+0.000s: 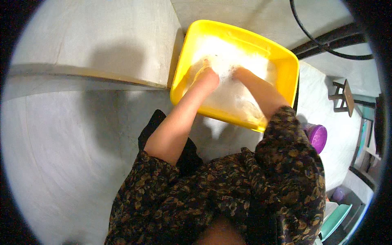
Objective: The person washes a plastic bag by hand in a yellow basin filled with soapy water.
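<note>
A yellow plastic tub (234,122) sits in front of me, with whitish, brightly glaring contents that look like foam or sudsy water (228,88). Both my forearms reach down into it. My left hand (210,75) is at the tub's left part, bent at the wrist, its fingers mostly lost in the contents and the glare. On the right, my right hand (240,73) goes into the whitish contents and its fingers are hidden. Yellowish shapes, perhaps cloth, show beside my left hand and near the tub's front right corner. Whether either hand holds anything cannot be seen.
A wall with a ledge (122,80) runs along the left up to the tub. To the right stand a purple bucket (318,139) and a small wooden stool (345,97). A black hose (306,29) hangs at the upper right. A teal tray-like item (336,219) lies at the lower right.
</note>
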Available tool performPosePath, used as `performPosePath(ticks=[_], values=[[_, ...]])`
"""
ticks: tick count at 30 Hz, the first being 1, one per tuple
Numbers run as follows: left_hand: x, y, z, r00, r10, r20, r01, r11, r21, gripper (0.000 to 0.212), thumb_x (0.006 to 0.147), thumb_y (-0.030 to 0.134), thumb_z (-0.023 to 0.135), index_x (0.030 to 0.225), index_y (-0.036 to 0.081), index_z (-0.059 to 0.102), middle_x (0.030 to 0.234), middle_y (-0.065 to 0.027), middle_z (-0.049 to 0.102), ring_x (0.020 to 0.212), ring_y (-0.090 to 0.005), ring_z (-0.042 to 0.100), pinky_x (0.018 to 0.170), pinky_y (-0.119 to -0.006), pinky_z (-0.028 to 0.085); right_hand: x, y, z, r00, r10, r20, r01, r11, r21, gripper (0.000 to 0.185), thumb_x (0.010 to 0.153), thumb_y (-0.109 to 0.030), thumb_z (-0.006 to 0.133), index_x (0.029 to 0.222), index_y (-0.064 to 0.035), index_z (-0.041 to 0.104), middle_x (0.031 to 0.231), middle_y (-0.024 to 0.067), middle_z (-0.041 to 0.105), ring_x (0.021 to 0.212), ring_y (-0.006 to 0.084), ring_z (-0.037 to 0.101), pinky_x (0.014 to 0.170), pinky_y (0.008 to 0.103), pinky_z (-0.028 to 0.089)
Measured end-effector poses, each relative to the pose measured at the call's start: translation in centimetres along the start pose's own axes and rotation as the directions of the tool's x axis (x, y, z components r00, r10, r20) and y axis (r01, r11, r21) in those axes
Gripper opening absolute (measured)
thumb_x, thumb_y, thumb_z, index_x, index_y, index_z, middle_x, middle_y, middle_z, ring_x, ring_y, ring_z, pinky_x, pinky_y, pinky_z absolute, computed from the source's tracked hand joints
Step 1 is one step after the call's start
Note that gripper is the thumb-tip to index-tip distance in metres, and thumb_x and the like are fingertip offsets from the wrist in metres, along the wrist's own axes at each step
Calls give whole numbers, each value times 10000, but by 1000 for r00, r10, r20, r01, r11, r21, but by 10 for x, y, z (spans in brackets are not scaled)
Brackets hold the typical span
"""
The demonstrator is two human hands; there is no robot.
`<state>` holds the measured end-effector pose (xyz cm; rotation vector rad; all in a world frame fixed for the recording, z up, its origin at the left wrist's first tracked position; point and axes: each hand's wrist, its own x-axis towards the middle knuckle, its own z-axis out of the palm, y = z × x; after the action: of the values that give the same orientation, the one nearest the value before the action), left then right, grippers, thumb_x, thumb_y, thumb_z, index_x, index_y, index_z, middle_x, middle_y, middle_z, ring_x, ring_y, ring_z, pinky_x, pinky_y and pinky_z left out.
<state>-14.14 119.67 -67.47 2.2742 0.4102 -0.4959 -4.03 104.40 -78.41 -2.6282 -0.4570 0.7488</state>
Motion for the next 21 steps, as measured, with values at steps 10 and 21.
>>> performPosePath(ticks=[10, 21], values=[[24, -9, -5, 859, 483, 171, 305, -215, -928, 553, 934, 526, 244, 1175, 96, 495, 1116, -101, 559, 1014, -244, 535, 863, -369, 451, -165, -131, -103, 737, -600, -312, 633, 774, 7, 299, 786, -289, 589, 966, -51, 609, 916, 199, 611, 821, 380, 593, 747, 425, 488], [-12, 15, -7, 973, 117, 198, 221, -247, -944, 333, 895, 339, 443, 1026, 75, 597, 922, -101, 638, 849, -255, 620, 790, -395, 515, -13, -89, -68, 880, -106, -464, 87, 994, -63, 610, 881, -597, 283, 1018, -123, 643, 972, 159, 638, 932, 334, 602, 816, 438, 457]])
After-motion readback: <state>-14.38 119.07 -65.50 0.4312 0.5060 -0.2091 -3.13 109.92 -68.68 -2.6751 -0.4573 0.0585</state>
